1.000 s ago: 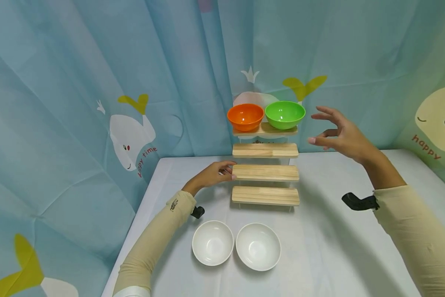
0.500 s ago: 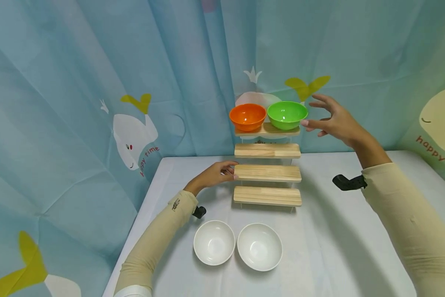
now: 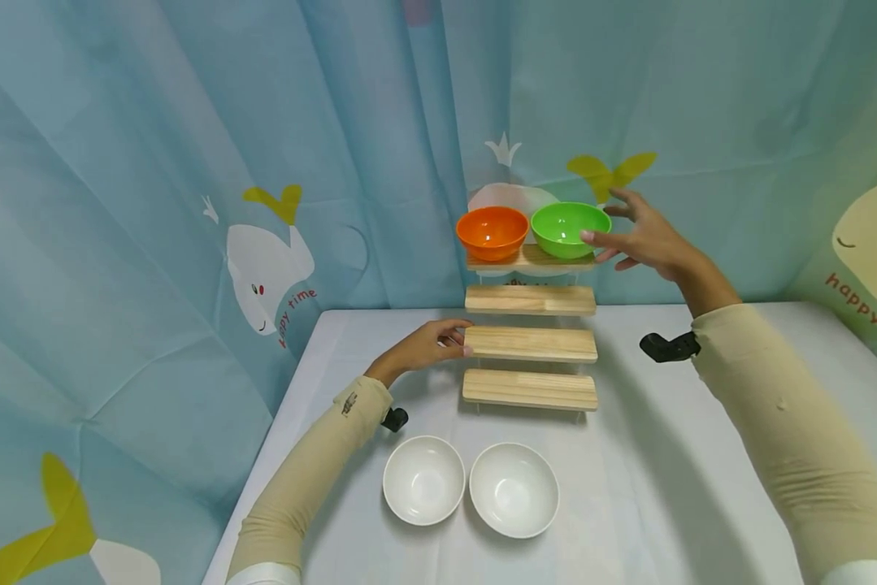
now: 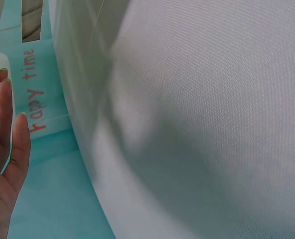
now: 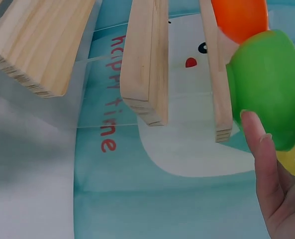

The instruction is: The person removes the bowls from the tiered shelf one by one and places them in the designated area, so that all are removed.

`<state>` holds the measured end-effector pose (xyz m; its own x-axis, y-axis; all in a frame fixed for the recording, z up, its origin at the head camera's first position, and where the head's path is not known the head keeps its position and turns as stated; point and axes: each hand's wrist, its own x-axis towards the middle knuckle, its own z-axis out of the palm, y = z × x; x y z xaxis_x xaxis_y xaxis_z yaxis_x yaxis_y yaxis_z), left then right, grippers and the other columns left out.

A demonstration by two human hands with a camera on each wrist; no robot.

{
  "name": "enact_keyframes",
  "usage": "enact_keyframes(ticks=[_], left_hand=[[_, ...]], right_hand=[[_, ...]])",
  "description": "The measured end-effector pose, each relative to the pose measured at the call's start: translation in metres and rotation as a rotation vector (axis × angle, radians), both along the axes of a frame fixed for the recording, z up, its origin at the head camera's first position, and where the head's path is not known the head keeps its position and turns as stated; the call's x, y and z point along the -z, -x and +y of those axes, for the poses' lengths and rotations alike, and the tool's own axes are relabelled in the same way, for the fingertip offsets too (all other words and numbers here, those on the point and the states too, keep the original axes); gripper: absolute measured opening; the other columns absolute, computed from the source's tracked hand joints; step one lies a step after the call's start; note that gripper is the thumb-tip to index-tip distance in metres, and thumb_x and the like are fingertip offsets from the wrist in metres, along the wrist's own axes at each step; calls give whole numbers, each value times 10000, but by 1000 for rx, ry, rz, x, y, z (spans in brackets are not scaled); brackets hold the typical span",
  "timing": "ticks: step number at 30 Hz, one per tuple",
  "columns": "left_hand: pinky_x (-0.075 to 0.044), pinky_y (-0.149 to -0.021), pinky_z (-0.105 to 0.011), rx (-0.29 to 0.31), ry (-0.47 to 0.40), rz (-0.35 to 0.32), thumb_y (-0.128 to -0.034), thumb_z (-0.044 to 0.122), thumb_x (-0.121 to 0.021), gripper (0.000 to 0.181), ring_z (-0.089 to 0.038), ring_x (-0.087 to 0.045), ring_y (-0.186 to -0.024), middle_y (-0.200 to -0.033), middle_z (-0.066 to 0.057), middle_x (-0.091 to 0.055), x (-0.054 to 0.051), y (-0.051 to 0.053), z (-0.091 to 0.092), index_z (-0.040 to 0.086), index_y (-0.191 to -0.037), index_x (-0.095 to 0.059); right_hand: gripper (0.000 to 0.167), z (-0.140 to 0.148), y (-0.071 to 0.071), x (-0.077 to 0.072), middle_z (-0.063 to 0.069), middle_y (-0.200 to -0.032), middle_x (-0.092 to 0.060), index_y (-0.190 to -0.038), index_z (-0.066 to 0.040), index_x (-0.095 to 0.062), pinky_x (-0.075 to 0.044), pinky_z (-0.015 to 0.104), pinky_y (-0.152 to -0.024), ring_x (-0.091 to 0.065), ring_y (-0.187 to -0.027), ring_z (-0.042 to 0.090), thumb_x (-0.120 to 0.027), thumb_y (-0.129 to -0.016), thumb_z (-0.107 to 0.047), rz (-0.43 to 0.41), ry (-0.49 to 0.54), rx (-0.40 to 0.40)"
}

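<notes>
The green bowl (image 3: pixel 566 226) stood on the top shelf (image 3: pixel 531 262), just beside the orange bowl (image 3: pixel 492 234). The right hand (image 3: pixel 646 237) was spread wide at its right side, whether touching I could not tell, while the left hand (image 3: pixel 422 347) pinched the left end of the third shelf (image 3: pixel 531 344) down

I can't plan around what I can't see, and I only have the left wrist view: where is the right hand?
Observer: The right hand is at the right side of the green bowl; I can't confirm a firm hold.
Operator: Does anything share the top shelf with that bowl?
Observer: Yes, an orange bowl, just left of the green one.
Operator: And on the table?
Observer: A white bowl and, to its right, a second white bowl, both in front of the shelves.
</notes>
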<state>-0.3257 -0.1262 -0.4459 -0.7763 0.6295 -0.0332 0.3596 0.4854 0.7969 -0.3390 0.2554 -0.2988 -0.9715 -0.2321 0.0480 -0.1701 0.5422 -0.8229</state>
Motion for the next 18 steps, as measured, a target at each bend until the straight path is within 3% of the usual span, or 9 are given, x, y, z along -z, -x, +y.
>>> enact_keyframes(ticks=[10,18], left_hand=[[-519,-949,-321,0,8,-8,-969,291,-688,550,-200,-608,-1117,-1196,-76,-647,-1,-1,3,154,-1473,-513],[-518,-961,-327,-4,14,-8,-974,281,-683,546,-200,-607,-1122,-1190,-72,-646,-2,-3,4,151,-1475,-508]], right_hand=[[1081,-5,10,0,200,-1677,-46,-1617,-185,129,-583,286,-692,-719,-797,106,-671,-942,-456,-54,-42,5],[1137,-10,13,-3,229,-1667,-65,-1620,-169,111,-579,286,-683,-728,-803,121,-725,-905,-453,-54,-71,6]])
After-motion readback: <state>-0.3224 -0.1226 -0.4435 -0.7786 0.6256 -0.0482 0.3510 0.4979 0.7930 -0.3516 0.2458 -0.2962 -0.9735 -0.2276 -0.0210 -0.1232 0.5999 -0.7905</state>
